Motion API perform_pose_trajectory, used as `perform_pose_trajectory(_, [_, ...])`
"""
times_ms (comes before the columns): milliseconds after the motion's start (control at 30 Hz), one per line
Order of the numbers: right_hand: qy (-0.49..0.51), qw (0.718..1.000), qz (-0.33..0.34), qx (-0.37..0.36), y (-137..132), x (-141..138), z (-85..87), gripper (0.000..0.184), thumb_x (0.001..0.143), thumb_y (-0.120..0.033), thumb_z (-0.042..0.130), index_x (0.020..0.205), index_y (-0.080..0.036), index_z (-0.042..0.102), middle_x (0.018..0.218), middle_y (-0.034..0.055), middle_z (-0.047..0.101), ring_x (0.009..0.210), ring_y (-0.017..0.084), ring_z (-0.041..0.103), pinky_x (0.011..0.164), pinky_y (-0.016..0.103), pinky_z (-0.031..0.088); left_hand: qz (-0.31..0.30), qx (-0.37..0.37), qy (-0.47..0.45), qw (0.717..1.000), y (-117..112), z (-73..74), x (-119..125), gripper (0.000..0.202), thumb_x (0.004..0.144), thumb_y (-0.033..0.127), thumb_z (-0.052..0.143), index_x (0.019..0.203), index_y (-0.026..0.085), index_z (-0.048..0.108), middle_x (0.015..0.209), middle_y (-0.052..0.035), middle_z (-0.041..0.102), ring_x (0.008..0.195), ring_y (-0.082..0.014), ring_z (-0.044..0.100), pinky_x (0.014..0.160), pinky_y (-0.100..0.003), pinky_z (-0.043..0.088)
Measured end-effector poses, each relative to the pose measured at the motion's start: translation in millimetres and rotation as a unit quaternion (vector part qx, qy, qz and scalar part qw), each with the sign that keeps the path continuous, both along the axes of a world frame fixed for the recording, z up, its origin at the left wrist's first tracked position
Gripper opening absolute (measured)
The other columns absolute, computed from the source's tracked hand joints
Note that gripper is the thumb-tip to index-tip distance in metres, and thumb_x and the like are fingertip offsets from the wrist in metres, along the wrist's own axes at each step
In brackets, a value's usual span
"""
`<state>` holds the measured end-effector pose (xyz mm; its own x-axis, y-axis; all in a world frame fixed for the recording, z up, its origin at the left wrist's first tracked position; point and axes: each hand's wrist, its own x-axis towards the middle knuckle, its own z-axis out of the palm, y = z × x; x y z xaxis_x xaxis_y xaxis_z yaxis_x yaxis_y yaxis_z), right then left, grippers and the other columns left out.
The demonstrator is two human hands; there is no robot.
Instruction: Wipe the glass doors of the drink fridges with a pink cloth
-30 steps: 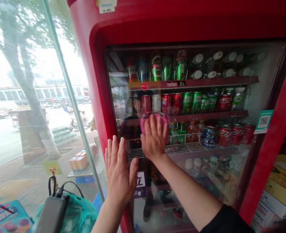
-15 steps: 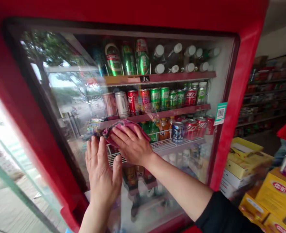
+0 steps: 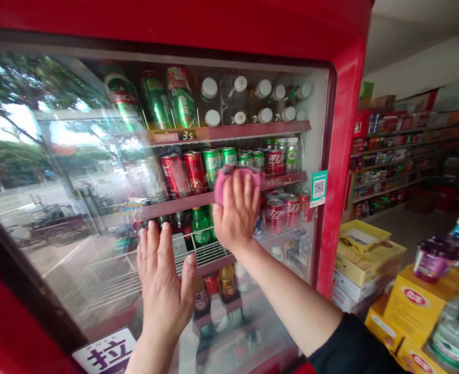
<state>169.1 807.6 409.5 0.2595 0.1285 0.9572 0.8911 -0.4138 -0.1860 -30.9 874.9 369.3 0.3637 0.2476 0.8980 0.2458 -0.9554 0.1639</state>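
My right hand (image 3: 237, 210) presses a pink cloth (image 3: 237, 179) flat against the glass door (image 3: 96, 171) of a red drinks cooler (image 3: 344, 156), level with the middle shelf. My left hand (image 3: 162, 280) rests open on the same glass just below and to the left, fingers spread, holding nothing. Behind the glass stand rows of red and green cans (image 3: 213, 166) and white-capped bottles (image 3: 248, 96) on shelves. The cloth and my right hand hide some of the cans.
To the right of the cooler, stacked yellow boxes (image 3: 365, 259) and a purple-lidded jar (image 3: 434, 259) stand close by. Bottled water (image 3: 451, 337) sits at the lower right. Shop shelving (image 3: 393, 161) lines the far wall. A QR sticker (image 3: 318, 188) marks the door's right side.
The view has swung right, showing more of the shop. My right hand with the cloth has moved up the glass and turned upright. My left hand stays flat on the glass.
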Motion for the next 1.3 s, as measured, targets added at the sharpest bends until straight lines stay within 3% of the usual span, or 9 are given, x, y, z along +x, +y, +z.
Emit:
perform_pose_trajectory(100, [-0.113, 0.982, 0.084, -0.127, -6, -2, -1.9, 0.072, 0.111, -0.044, 0.052, 0.179, -0.026, 0.034, 0.187, 0.0033, 0.032, 0.177, 0.033, 0.014, 0.145, 0.064, 0.012, -0.002, 0.002, -0.003, 1.0, -10, 4.8, 19, 0.083, 0.111, 0.042, 0.056, 0.182, 0.031, 0.015, 0.191, -0.012, 0.013, 0.178, -0.0366, 0.01, 0.143, -0.063, 0.014])
perform_pose_trajectory(233, [-0.165, 0.967, 0.085, -0.176, -46, 50, -8.5, 0.067, 0.112, -0.043, 0.051, 0.177, -0.031, 0.038, 0.185, -0.0015, 0.036, 0.176, 0.027, 0.021, 0.146, 0.057, 0.008, -0.009, 0.004, 0.001, 1.0, -25, 7.3, 48, 0.083, 0.111, 0.042, 0.055, 0.182, 0.03, 0.014, 0.191, -0.0123, 0.012, 0.178, -0.0355, 0.009, 0.143, -0.061, 0.012])
perform_pose_trajectory(400, [-0.091, 0.992, 0.004, -0.084, -97, 123, -24.1, 0.07, 0.111, -0.04, 0.046, 0.177, -0.02, 0.036, 0.184, 0.0084, 0.039, 0.177, 0.031, 0.018, 0.145, 0.063, 0.012, -0.017, 0.003, 0.003, 1.0, -44, 6.7, 74, 0.082, 0.112, 0.041, 0.055, 0.182, 0.031, 0.013, 0.191, -0.0118, 0.013, 0.178, -0.0348, 0.009, 0.143, -0.061, 0.013])
perform_pose_trajectory(567, [0.033, 0.997, -0.041, 0.057, -79, 110, -20.4, 0.079, 0.111, -0.038, 0.041, 0.181, -0.008, 0.019, 0.187, 0.0199, 0.026, 0.177, 0.039, 0.011, 0.14, 0.072, 0.019, -0.01, 0.003, 0.001, 1.0, -53, 7.1, 78, 0.083, 0.111, 0.041, 0.056, 0.182, 0.032, 0.013, 0.191, -0.011, 0.013, 0.178, -0.0357, 0.009, 0.142, -0.063, 0.015])
perform_pose_trajectory(700, [-0.038, 0.998, 0.02, -0.035, -62, 84, -5.2, 0.078, 0.111, -0.045, 0.047, 0.18, -0.014, 0.028, 0.188, 0.0142, 0.028, 0.177, 0.039, 0.008, 0.141, 0.071, 0.012, 0.002, 0.009, -0.01, 1.0, -55, 9.2, 78, 0.082, 0.111, 0.041, 0.055, 0.182, 0.033, 0.014, 0.191, -0.0096, 0.012, 0.178, -0.0351, 0.009, 0.143, -0.062, 0.014])
perform_pose_trajectory(767, [-0.119, 0.985, 0.056, -0.111, -69, 90, 7.3, 0.072, 0.112, -0.049, 0.048, 0.178, -0.021, 0.036, 0.186, 0.0076, 0.033, 0.177, 0.034, 0.013, 0.144, 0.064, 0.009, 0.004, 0.008, -0.01, 1.0, -56, 10.5, 81, 0.083, 0.111, 0.041, 0.055, 0.182, 0.033, 0.013, 0.191, -0.0095, 0.012, 0.178, -0.0348, 0.009, 0.143, -0.062, 0.014])
perform_pose_trajectory(867, [-0.155, 0.977, 0.044, -0.139, -91, 118, 34.9, 0.07, 0.113, -0.051, 0.045, 0.177, -0.024, 0.037, 0.187, 0.0034, 0.033, 0.177, 0.03, 0.015, 0.145, 0.059, 0.007, -0.004, 0.004, -0.009, 1.0, -60, 12.0, 92, 0.083, 0.111, 0.042, 0.055, 0.182, 0.032, 0.014, 0.191, -0.01, 0.012, 0.178, -0.0352, 0.009, 0.143, -0.062, 0.013])
perform_pose_trajectory(1133, [-0.049, 0.996, -0.071, 0.024, -127, 195, 98.9, 0.073, 0.113, -0.044, 0.035, 0.178, -0.012, 0.029, 0.189, 0.0115, 0.026, 0.177, 0.032, 0.016, 0.144, 0.059, 0.016, -0.031, 0.013, -0.016, 0.999, -79, 18.0, 116, 0.082, 0.111, 0.042, 0.054, 0.182, 0.033, 0.015, 0.191, -0.0078, 0.012, 0.178, -0.0343, 0.009, 0.143, -0.062, 0.014])
perform_pose_trajectory(1300, [0.097, 0.968, -0.113, 0.202, -97, 184, 105.0, 0.073, 0.113, -0.04, 0.029, 0.178, -0.007, 0.029, 0.185, 0.021, 0.031, 0.173, 0.042, 0.024, 0.136, 0.073, 0.025, -0.021, 0.009, -0.026, 0.999, -78, 24.3, 110, 0.082, 0.111, 0.043, 0.055, 0.182, 0.033, 0.015, 0.191, -0.0082, 0.013, 0.178, -0.0343, 0.009, 0.143, -0.062, 0.014])
